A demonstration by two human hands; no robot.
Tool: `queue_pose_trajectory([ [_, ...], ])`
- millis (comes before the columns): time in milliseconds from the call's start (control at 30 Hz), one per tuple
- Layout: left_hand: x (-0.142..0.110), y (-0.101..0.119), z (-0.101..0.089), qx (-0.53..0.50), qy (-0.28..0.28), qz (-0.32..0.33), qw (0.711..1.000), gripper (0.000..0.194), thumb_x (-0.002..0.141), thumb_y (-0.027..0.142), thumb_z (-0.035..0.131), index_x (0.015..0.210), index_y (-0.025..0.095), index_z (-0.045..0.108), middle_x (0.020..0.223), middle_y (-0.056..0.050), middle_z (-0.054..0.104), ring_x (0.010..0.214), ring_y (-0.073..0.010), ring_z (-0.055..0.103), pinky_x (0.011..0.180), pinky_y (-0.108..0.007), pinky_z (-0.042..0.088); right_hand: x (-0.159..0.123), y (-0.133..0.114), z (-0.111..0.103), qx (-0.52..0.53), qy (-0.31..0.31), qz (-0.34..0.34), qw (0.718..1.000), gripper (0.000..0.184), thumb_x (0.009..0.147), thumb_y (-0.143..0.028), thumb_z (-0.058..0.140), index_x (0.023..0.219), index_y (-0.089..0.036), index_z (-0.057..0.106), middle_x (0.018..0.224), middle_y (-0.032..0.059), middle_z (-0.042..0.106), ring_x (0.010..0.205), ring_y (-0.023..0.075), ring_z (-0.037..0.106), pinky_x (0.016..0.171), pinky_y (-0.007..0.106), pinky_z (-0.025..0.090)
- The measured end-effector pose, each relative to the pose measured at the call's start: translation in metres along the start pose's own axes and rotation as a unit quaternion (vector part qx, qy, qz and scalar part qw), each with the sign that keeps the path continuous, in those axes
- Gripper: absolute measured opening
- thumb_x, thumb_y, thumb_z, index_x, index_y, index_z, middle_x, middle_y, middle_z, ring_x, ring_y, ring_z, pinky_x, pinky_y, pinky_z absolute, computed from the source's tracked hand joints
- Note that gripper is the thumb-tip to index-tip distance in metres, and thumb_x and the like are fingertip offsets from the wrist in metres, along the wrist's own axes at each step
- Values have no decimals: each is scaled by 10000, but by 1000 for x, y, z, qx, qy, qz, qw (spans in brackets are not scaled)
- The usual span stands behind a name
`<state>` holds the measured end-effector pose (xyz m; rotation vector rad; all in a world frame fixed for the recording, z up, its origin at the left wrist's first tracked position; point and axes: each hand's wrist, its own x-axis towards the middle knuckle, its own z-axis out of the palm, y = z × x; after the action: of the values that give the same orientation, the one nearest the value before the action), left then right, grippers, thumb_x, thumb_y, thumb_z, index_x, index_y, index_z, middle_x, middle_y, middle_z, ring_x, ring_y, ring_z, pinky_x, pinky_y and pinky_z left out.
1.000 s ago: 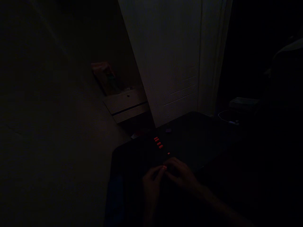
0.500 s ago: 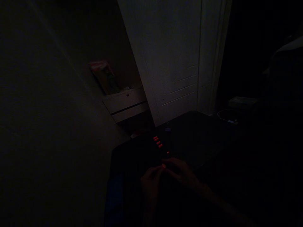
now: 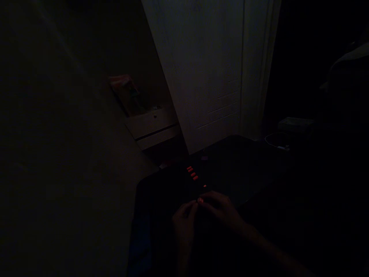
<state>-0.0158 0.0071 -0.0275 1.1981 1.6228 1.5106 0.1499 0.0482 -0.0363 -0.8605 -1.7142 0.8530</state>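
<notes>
I see a pale door (image 3: 210, 69) behind a dark worktop (image 3: 245, 169), whose far left edge carries a row of four small red pieces (image 3: 192, 173), with a lone one (image 3: 205, 186) just nearer me. My left hand (image 3: 184, 223) and right hand (image 3: 223, 211) meet fingertip to fingertip near the worktop's middle, pinching one more red piece (image 3: 200, 200) between them. I judge five set down and this one unplaced (how many remain I cannot tell). The room is so dark that the pieces' shape, the finger positions and the worktop's near edge are lost.

Single head view (very dark), looking forward-down, close over both hands at dark tabletop (image 3: 245, 169).
</notes>
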Motion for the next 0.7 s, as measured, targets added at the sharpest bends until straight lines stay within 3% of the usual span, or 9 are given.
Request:
queue_pose_trajectory([
  [233,-1,2,1,-12,-15,-14,1000,307,702,441,814,865,181,834,943,-117,824,919,-309,772,889,-420,605,0,5,1,3,-20,-13,1000,278,973,-467,655,1080,-230,753,1038,64,789,930,221,748,848,341,597],
  [533,-1,3,-1,26,-58,55,996,287,789,465,771,899,209,839,987,-109,818,966,-304,763,915,-421,599,2,8,2,-5,-34,-16,999,268,980,-459,648,1084,-234,752,1041,68,787,938,229,746,858,356,593],
  [700,-2,5,-1,47,-49,51,996,260,792,456,766,873,221,840,949,-101,823,923,-304,772,891,-423,604,1,7,-1,7,-47,-34,998,249,990,-431,645,1114,-240,745,1064,64,776,965,220,738,881,344,588],
])
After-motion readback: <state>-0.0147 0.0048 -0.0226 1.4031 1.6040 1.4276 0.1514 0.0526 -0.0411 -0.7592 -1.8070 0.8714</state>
